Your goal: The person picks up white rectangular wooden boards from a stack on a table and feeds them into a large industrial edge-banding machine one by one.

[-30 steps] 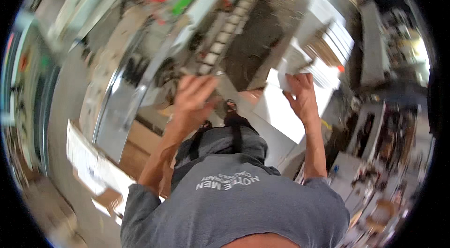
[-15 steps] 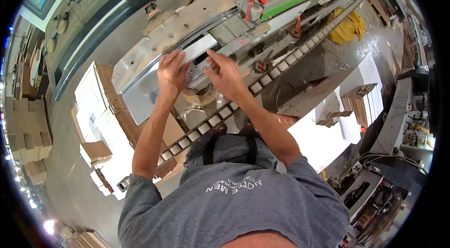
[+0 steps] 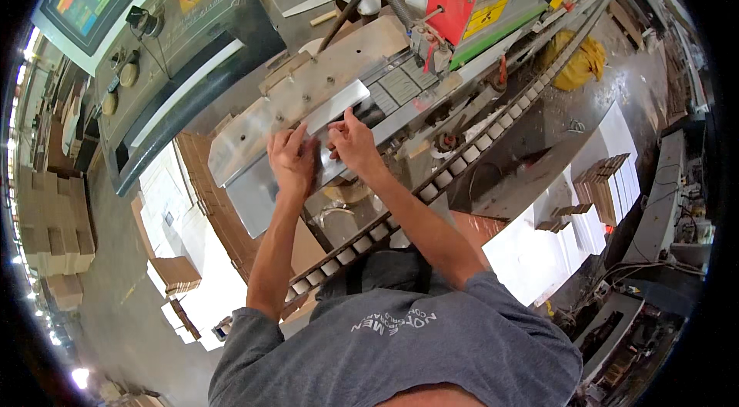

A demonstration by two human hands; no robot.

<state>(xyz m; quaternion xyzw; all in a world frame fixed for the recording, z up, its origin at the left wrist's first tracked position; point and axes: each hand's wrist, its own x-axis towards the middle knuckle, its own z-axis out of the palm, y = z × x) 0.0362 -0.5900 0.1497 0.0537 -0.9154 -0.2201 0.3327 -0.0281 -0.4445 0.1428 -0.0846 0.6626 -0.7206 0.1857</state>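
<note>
A narrow white strip (image 3: 339, 103) lies slanted along the machine bed. My left hand (image 3: 292, 164) is at its lower left end, fingers bent and closed on it, as far as I can see; the palm side is hidden. To the right, my right hand (image 3: 356, 147) has its index finger stretched toward the strip's near edge. Its other fingers are loosely curled, and nothing shows in them. Under both hands runs a shiny metal bed (image 3: 265, 195), with a segmented grey pad (image 3: 400, 85) beyond the strip.
A roller rail (image 3: 427, 191) crosses between me and the machine. Stacked white panels (image 3: 531, 253) stand at right, more panels (image 3: 185, 230) at left. A control console (image 3: 169, 60) is at upper left, a red-fronted machine head (image 3: 453, 6) at upper right, and a yellow cloth (image 3: 581, 60) beyond the rail.
The view has shifted, so the machine sits lower and more to the right. My right index finger has straightened and the other fingers have curled in. My left hand stays by the strip's end.
</note>
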